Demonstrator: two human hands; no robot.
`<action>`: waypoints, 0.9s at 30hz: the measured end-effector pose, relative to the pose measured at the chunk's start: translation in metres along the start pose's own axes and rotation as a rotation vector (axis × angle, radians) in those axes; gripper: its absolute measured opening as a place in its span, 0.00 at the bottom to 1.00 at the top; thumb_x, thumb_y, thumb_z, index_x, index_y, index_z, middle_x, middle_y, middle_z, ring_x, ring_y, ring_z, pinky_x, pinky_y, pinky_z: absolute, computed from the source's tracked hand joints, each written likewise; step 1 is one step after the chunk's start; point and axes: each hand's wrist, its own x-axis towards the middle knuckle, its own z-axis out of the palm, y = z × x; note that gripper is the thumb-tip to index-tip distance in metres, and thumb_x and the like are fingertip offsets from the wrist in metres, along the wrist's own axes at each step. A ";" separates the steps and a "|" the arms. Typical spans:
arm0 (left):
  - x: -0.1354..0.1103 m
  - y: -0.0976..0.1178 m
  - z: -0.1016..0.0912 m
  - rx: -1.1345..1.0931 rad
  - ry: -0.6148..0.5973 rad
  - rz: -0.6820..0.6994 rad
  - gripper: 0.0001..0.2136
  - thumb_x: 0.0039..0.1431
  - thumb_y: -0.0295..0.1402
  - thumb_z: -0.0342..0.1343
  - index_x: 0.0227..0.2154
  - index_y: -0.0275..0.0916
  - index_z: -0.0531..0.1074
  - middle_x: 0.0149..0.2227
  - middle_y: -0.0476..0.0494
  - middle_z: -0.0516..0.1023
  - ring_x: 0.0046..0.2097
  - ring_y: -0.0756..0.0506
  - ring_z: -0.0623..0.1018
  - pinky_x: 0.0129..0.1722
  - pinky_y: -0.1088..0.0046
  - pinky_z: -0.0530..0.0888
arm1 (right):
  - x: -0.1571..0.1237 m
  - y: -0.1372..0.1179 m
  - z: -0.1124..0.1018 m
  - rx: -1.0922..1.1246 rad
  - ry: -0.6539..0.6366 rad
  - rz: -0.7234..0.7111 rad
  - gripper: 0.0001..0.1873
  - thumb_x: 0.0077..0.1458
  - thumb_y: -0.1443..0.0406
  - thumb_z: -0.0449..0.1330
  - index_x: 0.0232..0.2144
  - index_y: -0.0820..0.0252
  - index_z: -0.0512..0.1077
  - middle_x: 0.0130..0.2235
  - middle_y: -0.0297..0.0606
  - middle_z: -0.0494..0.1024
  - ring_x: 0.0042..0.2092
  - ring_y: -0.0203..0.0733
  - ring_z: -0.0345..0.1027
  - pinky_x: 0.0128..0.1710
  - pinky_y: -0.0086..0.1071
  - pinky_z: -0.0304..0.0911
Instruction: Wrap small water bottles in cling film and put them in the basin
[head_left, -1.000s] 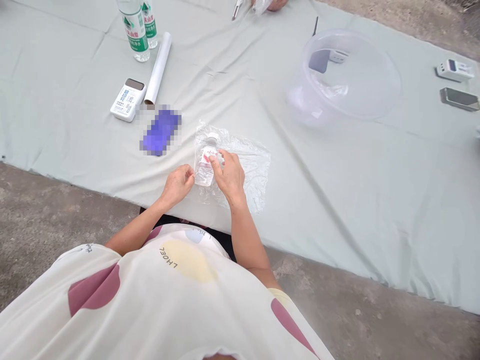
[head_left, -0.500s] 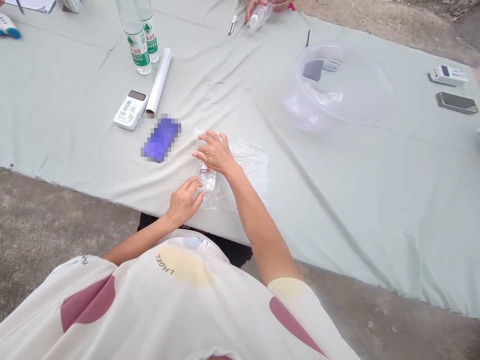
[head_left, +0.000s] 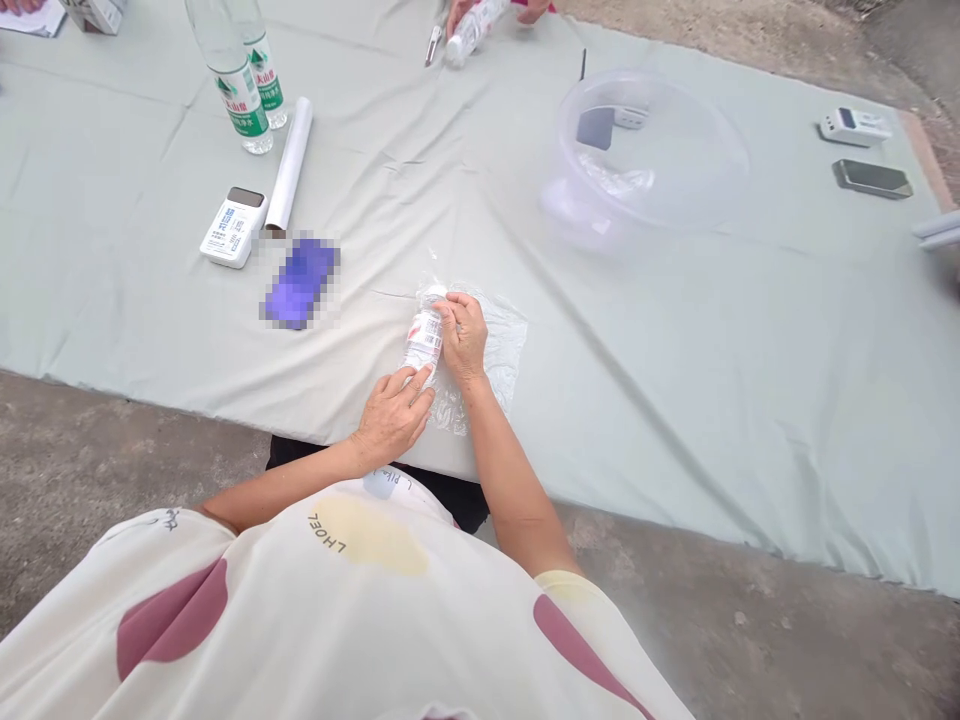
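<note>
A small clear bottle point(head_left: 424, 334) with a white and red label lies on a sheet of clear plastic film point(head_left: 504, 345) spread on the pale green cloth point(head_left: 675, 330). My right hand point(head_left: 466, 338) rests on the bottle's right side, fingers curled over it near the cap end. My left hand point(head_left: 391, 415) sits at the bottle's lower end, fingertips pressed against its base. Both hands hold the bottle down against the film.
A large clear plastic basin point(head_left: 645, 165) stands at the back right. Two tall water bottles point(head_left: 238, 75), a white roll point(head_left: 289, 165), a white device point(head_left: 233, 227) and a blurred purple object point(head_left: 300, 283) lie to the left. Another person's hands point(head_left: 480, 15) work at the far edge. Small devices point(head_left: 870, 178) lie far right.
My right hand drew back from the film's far edge onto the bottle's side. The bottle shows more of its label. My left hand stayed at its base.
</note>
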 end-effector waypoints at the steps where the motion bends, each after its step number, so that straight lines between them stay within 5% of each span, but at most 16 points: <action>1: 0.002 0.004 0.001 0.028 -0.013 0.035 0.12 0.66 0.29 0.49 0.47 0.36 0.75 0.64 0.32 0.70 0.60 0.35 0.71 0.50 0.57 0.70 | -0.003 0.003 -0.006 -0.015 0.005 0.020 0.25 0.68 0.54 0.43 0.44 0.58 0.78 0.51 0.47 0.74 0.56 0.45 0.67 0.59 0.42 0.63; 7: 0.020 0.023 0.007 0.069 -0.126 0.155 0.12 0.67 0.27 0.46 0.44 0.36 0.75 0.62 0.29 0.70 0.59 0.35 0.70 0.50 0.54 0.66 | -0.009 0.005 -0.030 -0.213 -0.005 0.092 0.26 0.65 0.47 0.48 0.44 0.56 0.77 0.50 0.46 0.75 0.54 0.49 0.66 0.58 0.45 0.61; 11: 0.032 0.036 0.014 0.063 -0.241 0.229 0.13 0.67 0.25 0.45 0.44 0.37 0.74 0.48 0.31 0.77 0.56 0.36 0.70 0.51 0.55 0.64 | -0.011 0.002 -0.039 -0.299 -0.017 0.169 0.27 0.59 0.43 0.55 0.41 0.58 0.76 0.50 0.48 0.75 0.53 0.53 0.65 0.56 0.48 0.61; 19: 0.050 0.049 0.016 0.041 -0.268 0.375 0.21 0.65 0.39 0.55 0.56 0.32 0.68 0.49 0.29 0.75 0.50 0.35 0.70 0.47 0.58 0.61 | -0.018 -0.005 -0.061 -0.265 -0.167 0.360 0.21 0.61 0.53 0.53 0.47 0.59 0.74 0.60 0.48 0.70 0.59 0.58 0.61 0.59 0.54 0.60; 27: 0.067 0.066 0.032 -0.064 -0.349 0.592 0.22 0.64 0.39 0.57 0.55 0.29 0.70 0.44 0.31 0.77 0.46 0.36 0.73 0.46 0.59 0.61 | -0.035 0.015 -0.096 -0.235 -0.017 0.406 0.35 0.57 0.61 0.53 0.66 0.57 0.57 0.65 0.49 0.64 0.64 0.56 0.57 0.61 0.57 0.58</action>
